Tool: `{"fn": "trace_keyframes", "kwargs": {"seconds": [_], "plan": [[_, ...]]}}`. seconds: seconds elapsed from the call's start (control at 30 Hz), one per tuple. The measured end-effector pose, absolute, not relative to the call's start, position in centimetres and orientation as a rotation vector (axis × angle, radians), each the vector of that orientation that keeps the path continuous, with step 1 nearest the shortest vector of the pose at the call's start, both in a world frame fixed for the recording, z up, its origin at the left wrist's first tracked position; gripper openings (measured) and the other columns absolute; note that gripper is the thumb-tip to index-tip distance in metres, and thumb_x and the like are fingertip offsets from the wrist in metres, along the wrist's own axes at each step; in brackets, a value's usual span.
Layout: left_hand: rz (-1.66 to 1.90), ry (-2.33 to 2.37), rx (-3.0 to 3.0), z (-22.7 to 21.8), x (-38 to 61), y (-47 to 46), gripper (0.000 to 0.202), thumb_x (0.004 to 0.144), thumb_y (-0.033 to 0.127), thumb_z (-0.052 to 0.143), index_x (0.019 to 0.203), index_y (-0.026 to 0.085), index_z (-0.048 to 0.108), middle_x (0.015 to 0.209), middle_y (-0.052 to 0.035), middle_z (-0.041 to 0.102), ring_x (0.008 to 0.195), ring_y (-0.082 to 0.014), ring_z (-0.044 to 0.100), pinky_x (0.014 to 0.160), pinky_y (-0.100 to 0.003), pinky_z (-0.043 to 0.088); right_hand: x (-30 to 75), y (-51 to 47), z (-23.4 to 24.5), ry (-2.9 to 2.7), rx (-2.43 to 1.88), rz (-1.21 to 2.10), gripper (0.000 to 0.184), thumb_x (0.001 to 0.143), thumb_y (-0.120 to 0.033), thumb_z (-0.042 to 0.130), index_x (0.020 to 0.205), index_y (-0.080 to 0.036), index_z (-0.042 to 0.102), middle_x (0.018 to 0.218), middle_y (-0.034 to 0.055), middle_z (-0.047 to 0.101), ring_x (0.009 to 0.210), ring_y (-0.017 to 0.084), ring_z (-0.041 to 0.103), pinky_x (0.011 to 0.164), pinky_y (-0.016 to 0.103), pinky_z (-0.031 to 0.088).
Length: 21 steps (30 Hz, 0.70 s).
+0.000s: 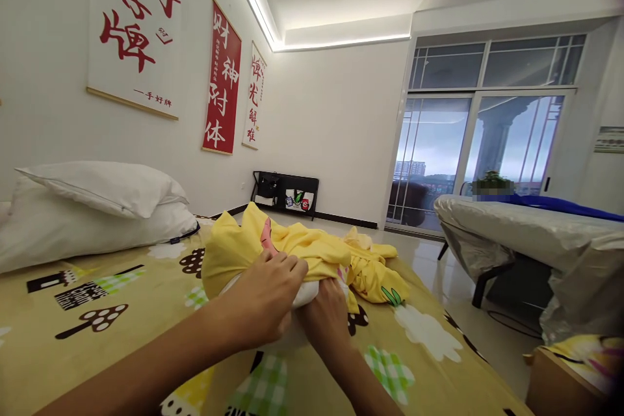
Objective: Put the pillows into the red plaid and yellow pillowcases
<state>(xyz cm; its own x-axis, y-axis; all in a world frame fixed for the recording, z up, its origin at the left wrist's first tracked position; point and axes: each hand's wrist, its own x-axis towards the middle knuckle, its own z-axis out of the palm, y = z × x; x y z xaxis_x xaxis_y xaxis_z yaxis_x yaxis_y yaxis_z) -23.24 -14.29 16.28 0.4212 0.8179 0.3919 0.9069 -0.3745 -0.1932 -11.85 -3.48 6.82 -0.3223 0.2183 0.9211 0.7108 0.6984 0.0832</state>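
Observation:
A yellow pillowcase with a pink and green print lies bunched around a white pillow on the bed. Only a strip of the pillow shows at the cloth's near edge. My left hand is closed on the fabric near the pink print, its fingers curled over the edge. Just to its right, my right hand reaches under the fold, against the pillow. Its fingers look bent, but the tips are hidden beneath the cloth, so what they hold is unclear. Loose yellow fabric trails off to the right.
White pillows are stacked on the left of the patterned bed sheet. Past the bed's right edge stand a plastic-covered table and a cardboard box. A low black shelf is against the far wall.

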Motion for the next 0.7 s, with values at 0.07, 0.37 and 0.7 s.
{"fn": "trace_keyframes", "kwargs": {"seconds": [0.07, 0.37, 0.7], "plan": [[-0.28, -1.511, -2.208, 16.5, -23.5, -13.6, 0.027, 0.07, 0.002, 0.047, 0.092, 0.017, 0.05, 0.096, -0.0073, 0.06, 0.089, -0.024, 0.056, 0.075, -0.037, 0.045, -11.3, -3.3, 6.9, -1.864, -0.738, -0.586, 0.024, 0.075, -0.009, 0.044, 0.085, -0.015, 0.065, 0.075, 0.0092, 0.062, 0.072, 0.024, 0.055, 0.064, 0.035, 0.043], [-0.627, -1.698, -1.709, 16.8, -25.8, -10.3, 0.027, 0.081, 0.001, 0.035, 0.085, 0.018, 0.055, 0.083, -0.0065, 0.062, 0.081, -0.0208, 0.059, 0.062, -0.028, 0.04, -11.0, -10.2, 3.4, -1.824, -0.67, -0.604, 0.065, 0.082, -0.024, 0.053, 0.144, -0.017, 0.033, 0.143, 0.0213, 0.036, 0.129, 0.041, 0.032, 0.091, 0.059, 0.035], [-0.935, -1.615, -1.742, 18.8, -20.7, -13.5, 0.012, 0.075, 0.009, 0.046, 0.075, 0.02, 0.052, 0.077, -0.0034, 0.06, 0.074, -0.0194, 0.056, 0.062, -0.029, 0.037, -18.3, -5.6, 7.8, -1.51, -0.566, -0.422, 0.056, 0.086, -0.016, 0.048, 0.138, -0.007, 0.03, 0.135, 0.0338, 0.032, 0.132, 0.046, 0.024, 0.088, 0.069, 0.033]]}}
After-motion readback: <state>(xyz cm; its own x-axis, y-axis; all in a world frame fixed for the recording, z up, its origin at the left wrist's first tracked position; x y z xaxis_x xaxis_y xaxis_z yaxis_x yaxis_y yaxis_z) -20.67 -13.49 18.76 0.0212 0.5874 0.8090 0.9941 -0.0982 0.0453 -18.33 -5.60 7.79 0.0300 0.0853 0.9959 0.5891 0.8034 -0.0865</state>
